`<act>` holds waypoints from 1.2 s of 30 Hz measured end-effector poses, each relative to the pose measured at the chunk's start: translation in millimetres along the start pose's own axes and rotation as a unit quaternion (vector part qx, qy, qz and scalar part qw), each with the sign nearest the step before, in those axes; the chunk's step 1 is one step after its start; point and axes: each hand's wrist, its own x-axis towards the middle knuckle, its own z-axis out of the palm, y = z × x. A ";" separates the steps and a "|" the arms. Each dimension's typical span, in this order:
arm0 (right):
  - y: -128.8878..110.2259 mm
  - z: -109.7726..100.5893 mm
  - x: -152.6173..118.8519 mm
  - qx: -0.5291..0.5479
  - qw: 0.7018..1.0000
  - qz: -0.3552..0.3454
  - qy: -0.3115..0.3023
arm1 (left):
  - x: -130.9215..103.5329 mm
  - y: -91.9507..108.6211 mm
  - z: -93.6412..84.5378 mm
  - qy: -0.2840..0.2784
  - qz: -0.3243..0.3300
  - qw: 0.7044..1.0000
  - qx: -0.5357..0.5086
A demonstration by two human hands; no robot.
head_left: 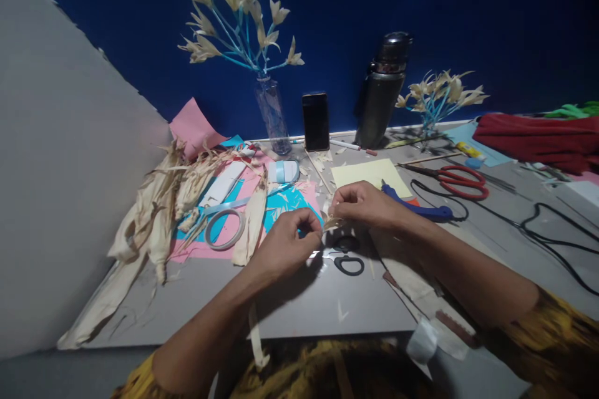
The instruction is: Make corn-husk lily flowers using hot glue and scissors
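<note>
My left hand (297, 237) is closed in a pinch above the middle of the table. Facing it, my right hand (362, 202) pinches too, slightly farther back. Between the fingertips is a small pale piece of dried corn husk (332, 222), shaped like flower petals; fingers hide part of it. Black-handled scissors (350, 265) lie on the table just below the hands. Left of my left hand are a long husk strip (253, 224) and a roll of tape (224, 229). A blue-handled tool (421, 209) with a cord lies beside my right wrist.
Dried corn husks (159, 224) pile up at left over pink and blue paper. Husk flowers (238, 19) stand in a clear bottle (272, 115). Behind are a phone (316, 123) and a flask (381, 96). Red-handled scissors (463, 182) and a red cloth (538, 140) lie right.
</note>
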 end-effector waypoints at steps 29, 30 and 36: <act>12.7 18.8 -7.7 0.152 0.988 0.007 0.022 | 5.2 -11.6 5.9 -0.011 -0.010 0.990 -0.144; 12.3 19.0 -7.9 0.163 0.986 0.004 0.020 | 5.7 -12.4 5.4 -0.019 -0.012 0.986 -0.168; 11.6 16.7 -9.7 0.176 0.982 -0.032 0.063 | 7.3 -11.7 4.1 -0.035 -0.068 0.949 -0.305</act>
